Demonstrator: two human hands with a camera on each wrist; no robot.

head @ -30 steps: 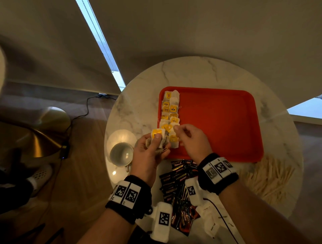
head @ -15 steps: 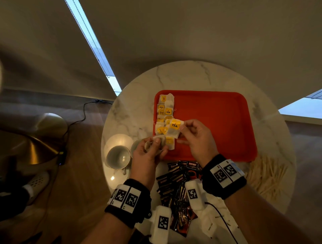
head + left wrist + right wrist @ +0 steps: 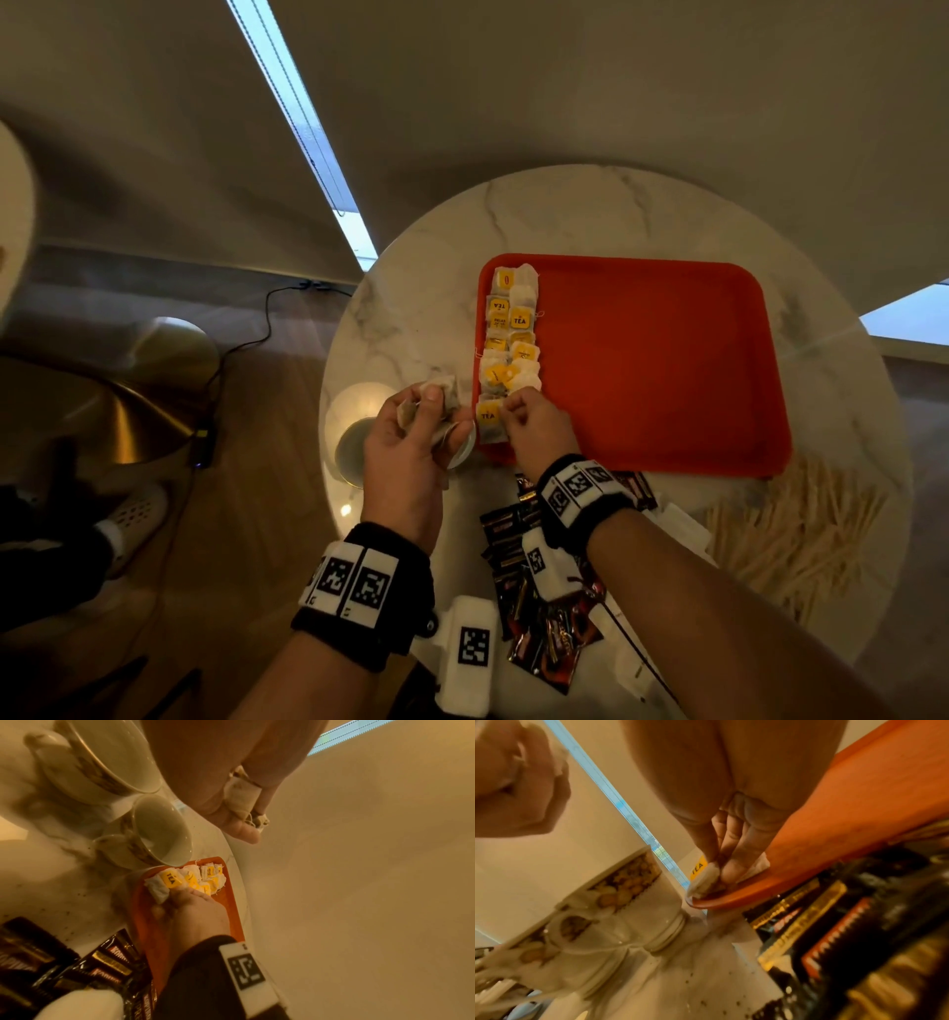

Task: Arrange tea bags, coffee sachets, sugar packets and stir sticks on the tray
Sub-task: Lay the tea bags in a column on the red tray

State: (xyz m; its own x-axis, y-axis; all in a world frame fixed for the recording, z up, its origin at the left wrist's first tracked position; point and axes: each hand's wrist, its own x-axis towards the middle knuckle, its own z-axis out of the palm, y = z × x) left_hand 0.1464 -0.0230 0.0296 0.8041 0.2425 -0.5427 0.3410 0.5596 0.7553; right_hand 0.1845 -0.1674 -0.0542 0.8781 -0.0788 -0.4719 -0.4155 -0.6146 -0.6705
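Half a second ago the right hand [image 3: 539, 429] held a tea bag with a yellow TEA tag [image 3: 490, 422] up in the air over the red tray [image 3: 657, 360]. Now that tea bag lies flat on the tray, at the near end of the row of tea bags [image 3: 511, 339] along the tray's left side. The left hand [image 3: 411, 452] has moved a little to the left, away from the tray, and is over the marble table [image 3: 411, 318].

The right hand's fingers are curled, and their tips pinch the right edge of the tea bag. The bag sticks out to the left of the fingertips, with its yellow tag facing up. It sits right by the tray's near left corner.

The left hand's fingers and thumb are curled around a bunch of loose tea bags [image 3: 241, 799]. These bags peek out between the thumb and fingers.

A white teacup [image 3: 156, 833] stands on the table just beside the tray's corner. Dark coffee sachets [image 3: 534, 606] lie in a pile near the wrists. Wooden stir sticks [image 3: 801, 534] lie on the table to the right of them.
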